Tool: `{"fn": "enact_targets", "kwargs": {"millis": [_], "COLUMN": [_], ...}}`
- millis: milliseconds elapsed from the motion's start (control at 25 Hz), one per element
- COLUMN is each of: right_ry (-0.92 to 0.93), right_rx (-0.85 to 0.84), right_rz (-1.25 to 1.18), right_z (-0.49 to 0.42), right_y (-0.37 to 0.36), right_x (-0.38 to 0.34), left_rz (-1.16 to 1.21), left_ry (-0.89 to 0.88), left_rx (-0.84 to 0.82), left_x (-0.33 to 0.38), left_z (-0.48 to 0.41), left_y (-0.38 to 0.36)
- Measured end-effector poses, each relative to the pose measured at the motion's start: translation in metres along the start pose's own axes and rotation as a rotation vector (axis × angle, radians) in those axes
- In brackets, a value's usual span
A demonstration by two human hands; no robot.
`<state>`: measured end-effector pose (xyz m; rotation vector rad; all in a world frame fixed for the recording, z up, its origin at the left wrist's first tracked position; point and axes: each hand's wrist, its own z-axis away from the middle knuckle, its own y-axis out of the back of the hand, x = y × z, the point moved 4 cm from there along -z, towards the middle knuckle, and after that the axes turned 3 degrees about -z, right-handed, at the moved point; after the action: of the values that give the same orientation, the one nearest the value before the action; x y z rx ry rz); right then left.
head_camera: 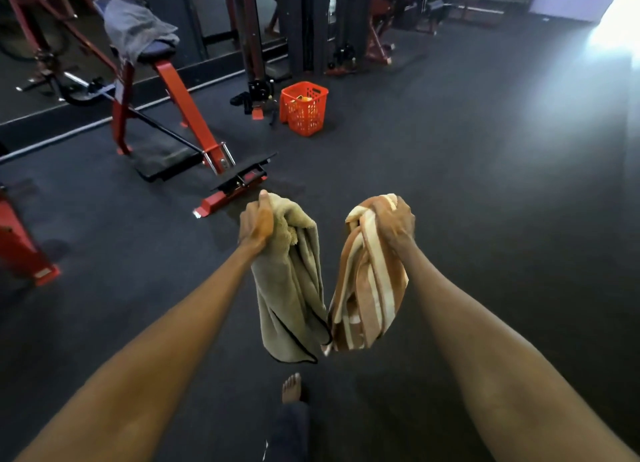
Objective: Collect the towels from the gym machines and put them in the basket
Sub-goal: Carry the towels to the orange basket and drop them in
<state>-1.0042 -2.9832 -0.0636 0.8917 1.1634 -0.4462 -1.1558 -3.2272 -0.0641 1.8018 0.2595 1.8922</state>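
My left hand (pixel 256 221) grips the top of an olive-green towel (pixel 291 288), which hangs down from it. My right hand (pixel 393 221) grips a brown and cream striped towel (pixel 367 295) that also hangs loose. The two towels touch near their lower ends. An orange plastic basket (pixel 304 110) stands on the floor ahead, a few steps away, with something orange inside. A grey towel (pixel 136 25) lies draped over the padded seat of a red machine (pixel 180 91) at the upper left.
Dark rubber flooring (pixel 467 184) stretches ahead and to the right. The red machine's foot (pixel 225 200) reaches near my left hand. More red and black machines line the back wall. A red frame (pixel 24 250) stands at the left edge. My bare foot (pixel 291 389) shows below.
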Motion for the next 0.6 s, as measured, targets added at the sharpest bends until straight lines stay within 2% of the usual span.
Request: {"fn": "enact_targets", "kwargs": {"millis": [160,600], "right_ry": [-0.064,-0.073], "right_rx": [0.156,0.328], "right_rz": [0.037,0.038], "right_z": [-0.107,-0.408], "right_y": [-0.042,-0.104], "right_x": [-0.022,-0.092], "left_rz": [-0.020,-0.047], "left_ry": [-0.021,-0.066], "left_rx": [-0.043,-0.108], "left_x": [0.023,0.116], "left_z": [-0.117,-0.407], "left_y": [-0.028,-0.131]}}
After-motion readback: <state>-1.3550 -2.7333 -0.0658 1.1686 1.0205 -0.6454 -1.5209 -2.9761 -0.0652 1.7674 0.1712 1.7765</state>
